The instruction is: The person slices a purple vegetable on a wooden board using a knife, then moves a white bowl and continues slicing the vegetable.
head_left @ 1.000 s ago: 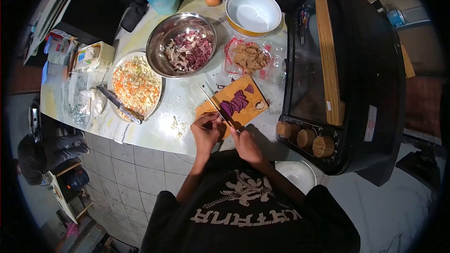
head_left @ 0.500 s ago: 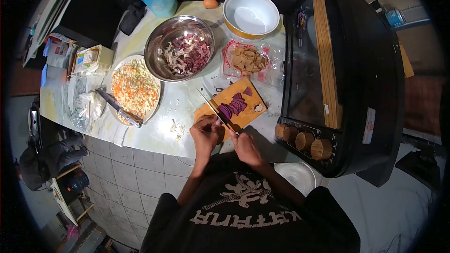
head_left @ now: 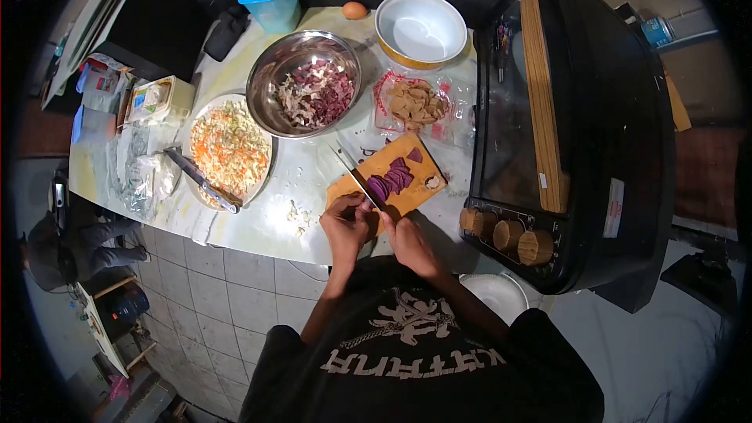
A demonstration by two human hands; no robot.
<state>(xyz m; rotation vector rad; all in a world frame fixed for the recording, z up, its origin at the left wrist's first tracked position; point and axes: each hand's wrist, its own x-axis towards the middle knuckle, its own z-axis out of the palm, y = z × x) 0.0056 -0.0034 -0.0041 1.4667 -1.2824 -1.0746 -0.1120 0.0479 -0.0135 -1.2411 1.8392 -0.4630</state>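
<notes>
My right hand (head_left: 409, 243) grips the handle of a knife (head_left: 356, 175), whose blade points up and left across an orange-brown cutting board (head_left: 376, 161). Purple vegetable slices (head_left: 392, 178) lie overlapped on the board, right of the blade. Close against the blade's near left side, my left hand (head_left: 345, 223) has its fingers bent and pressed together at the board's corner; what they hold is hidden. One separate purple piece (head_left: 414, 155) and a small pale bit (head_left: 432, 182) rest on the board too.
A steel bowl (head_left: 262, 70) holds chopped purple and white pieces. Left of it are a plate (head_left: 269, 158) of shredded vegetables and a second knife (head_left: 200, 178). Brown slices (head_left: 417, 105) lie on plastic beneath a white bowl (head_left: 421, 27). A black oven (head_left: 603, 125) stands right.
The view has shifted slightly. Both hands stay at the board, with the knife still in the right hand and its blade at a similar angle.
</notes>
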